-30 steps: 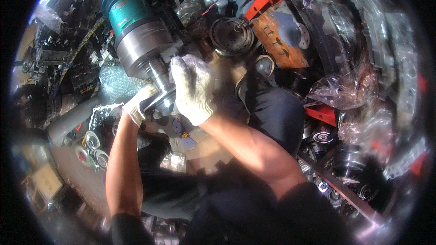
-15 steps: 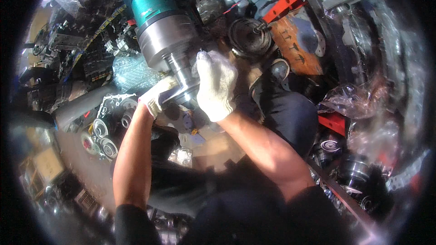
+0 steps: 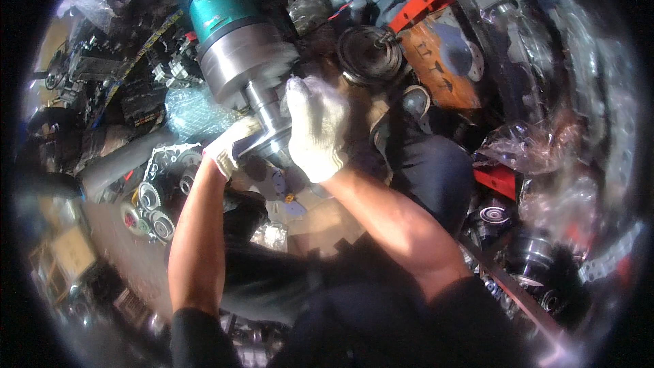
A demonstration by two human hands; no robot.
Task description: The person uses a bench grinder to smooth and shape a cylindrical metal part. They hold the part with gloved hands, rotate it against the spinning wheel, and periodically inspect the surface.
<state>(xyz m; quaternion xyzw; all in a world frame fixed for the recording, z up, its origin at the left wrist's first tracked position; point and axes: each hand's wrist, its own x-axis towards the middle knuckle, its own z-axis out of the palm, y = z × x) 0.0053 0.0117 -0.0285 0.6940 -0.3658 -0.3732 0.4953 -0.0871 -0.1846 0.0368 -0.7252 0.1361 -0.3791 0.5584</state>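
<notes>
Shaft (image 3: 263,100) projects from a steel cylinder (image 3: 238,54) adjoining a green housing (image 3: 223,8) — blur suggests rotation, so light, steady contact with gloves (image 3: 325,157) clear of the cylinder appears advisable. Forearms (image 3: 392,221) angle inward; right hand (image 3: 315,126) curls closed beside the shaft — left hand's (image 3: 235,143) grip cannot be told.

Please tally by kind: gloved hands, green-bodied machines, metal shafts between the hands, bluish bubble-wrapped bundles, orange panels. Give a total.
Left gloved hand, right gloved hand: 2
Green-bodied machine: 1
Metal shaft: 1
Bluish bubble-wrapped bundle: 1
Orange panel: 1
Total: 6
</notes>
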